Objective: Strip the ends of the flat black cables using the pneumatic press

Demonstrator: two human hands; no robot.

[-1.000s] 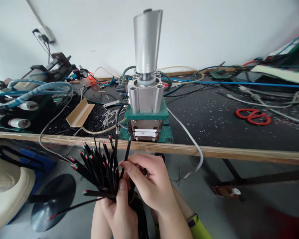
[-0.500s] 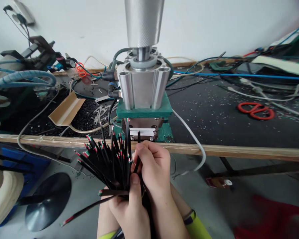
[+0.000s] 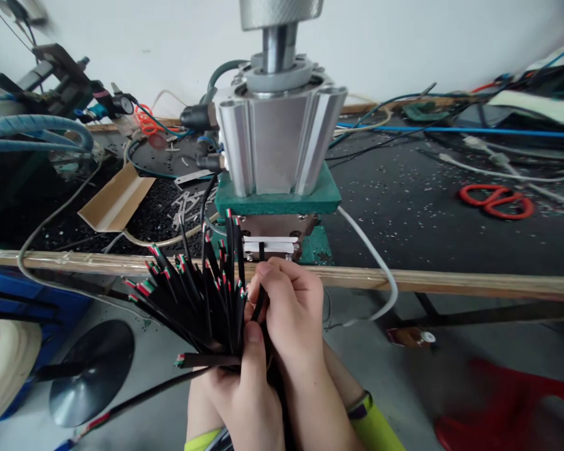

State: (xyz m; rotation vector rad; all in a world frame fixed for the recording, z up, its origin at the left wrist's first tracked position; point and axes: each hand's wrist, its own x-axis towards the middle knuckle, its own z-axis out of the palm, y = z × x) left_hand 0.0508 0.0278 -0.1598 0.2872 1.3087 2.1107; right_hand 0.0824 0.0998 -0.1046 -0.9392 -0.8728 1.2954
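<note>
My left hand [image 3: 247,382] is closed round a thick bundle of black cables [image 3: 197,313], whose ends fan out up and to the left with red, green and white wires showing. Between the thumb and fingers of my right hand [image 3: 289,300] a single black cable [image 3: 262,254] is pinched. Its tip reaches the slot between the white strips [image 3: 272,243] at the front of the press [image 3: 282,144]. That press has a silver cylinder body on a green plate [image 3: 277,199]. How deep the tip sits in the slot is hidden.
Red-handled scissors [image 3: 496,202] lie on the bench right of the press. To the left are a folded cardboard piece [image 3: 115,199], scattered white strips and another machine [image 3: 51,75]. A grey cable [image 3: 373,250] hangs over the wooden bench edge [image 3: 427,283]. A round black stool base [image 3: 91,373] stands below.
The view has come closer to the press. The pinched cable's tip has moved up against the white strips, into the slot area. Both hands keep their grip.
</note>
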